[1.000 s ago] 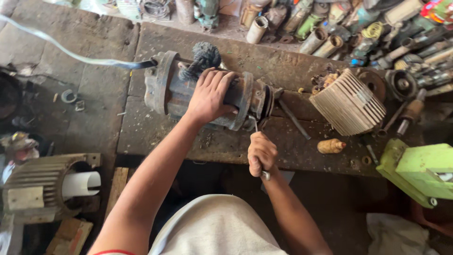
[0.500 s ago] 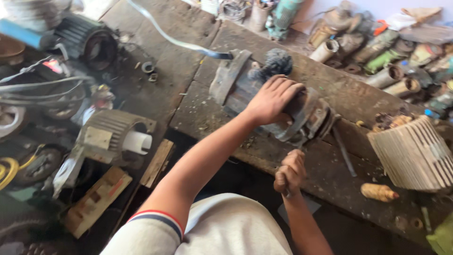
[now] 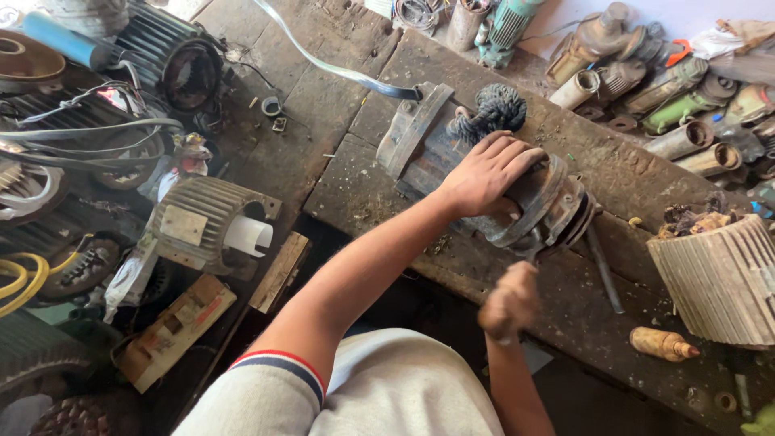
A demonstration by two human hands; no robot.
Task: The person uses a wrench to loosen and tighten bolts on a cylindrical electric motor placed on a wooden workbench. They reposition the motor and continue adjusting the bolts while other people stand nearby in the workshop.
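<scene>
Workbench point(image 3: 339, 178): dark, worn wooden planks, oil-stained, littered with grit.

Item 1. Electric motor point(image 3: 484, 190): lies on its side near the middle of the bench, dark and greasy, ribbed body, flanged end plate at its left end, round end cover at its right end toward the bench's front edge. A frayed bundle of dark winding wire point(image 3: 494, 106) sits against its far side.

Item 2. Left hand point(image 3: 487, 173): laid palm-down on top of the motor, fingers spread and curled over the casing, pressing on it rather than closed around it.

Item 3. Right hand point(image 3: 510, 303): blurred, closed in a fist just below the motor's right end cover. What it holds cannot be told.

Item 4. Wooden-handled tool point(image 3: 663, 345): lies on the bench right of the right hand, apart from it.

Item 5. Finned grey motor housing point(image 3: 718, 278): at the bench's right edge, loose copper scraps on top.

Item 6. Second grey motor housing point(image 3: 206, 222): on the floor left of the bench, with a plain rectangular pale plate on its side and a white tube in its bore.

Item 7. Flat rectangular box point(image 3: 173, 327): below that housing, tan with a red strip label.

Item 8. Row of worn rotors and power-tool bodies point(image 3: 670, 81): along the far right edge of the bench, grey and green.
</scene>
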